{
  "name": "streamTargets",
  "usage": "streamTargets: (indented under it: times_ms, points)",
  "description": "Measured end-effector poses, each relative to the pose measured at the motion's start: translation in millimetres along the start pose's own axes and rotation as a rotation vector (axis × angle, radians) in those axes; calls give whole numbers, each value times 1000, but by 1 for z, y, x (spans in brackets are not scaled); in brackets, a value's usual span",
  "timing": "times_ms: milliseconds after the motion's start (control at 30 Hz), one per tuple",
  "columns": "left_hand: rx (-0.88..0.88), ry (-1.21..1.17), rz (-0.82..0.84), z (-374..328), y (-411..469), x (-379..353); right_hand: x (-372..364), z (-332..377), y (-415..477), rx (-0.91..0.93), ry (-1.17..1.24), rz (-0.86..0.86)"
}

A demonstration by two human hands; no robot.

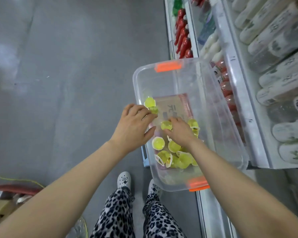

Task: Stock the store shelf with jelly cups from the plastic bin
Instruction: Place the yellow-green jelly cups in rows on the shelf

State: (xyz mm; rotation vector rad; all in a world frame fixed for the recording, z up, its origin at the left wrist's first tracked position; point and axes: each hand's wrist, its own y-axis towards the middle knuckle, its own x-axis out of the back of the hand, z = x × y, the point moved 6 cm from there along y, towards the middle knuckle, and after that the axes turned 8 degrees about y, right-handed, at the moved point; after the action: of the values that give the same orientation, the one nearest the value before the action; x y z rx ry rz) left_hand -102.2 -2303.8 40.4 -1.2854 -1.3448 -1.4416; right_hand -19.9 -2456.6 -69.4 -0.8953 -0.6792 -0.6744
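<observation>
We had one view, worn on the head, which looked steeply down from close above both forearms onto the clear bin (218, 107), the grey floor (67, 66) at left and the shelves (248, 83) at right.

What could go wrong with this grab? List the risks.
1. The bin seems to rest tilted against the shelf; pressing down inside it might slide or tip it.
2. Both the left hand and right hand are taking cups at once, so a slick cup may slip from the fingers.
3. The pile lies jumbled; rummaging could dent lids.
</observation>
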Motion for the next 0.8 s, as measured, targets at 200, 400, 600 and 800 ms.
streamTargets:
  times_ms: [200,400,600,800]
  points:
    - [-154,4,-15,-2,65,-1,42,-32,-63,-296,198,-207]
    - [-491,-99,285,-41,138,-50,32,-26,-107,-573,127,-264]
    - [-832,-96,573,-87,146,-115,15,-21,-125,-818,260,-355]
    - [-1006,-70,668,-124,136,-169,11,-28,-125,-886,305,-428]
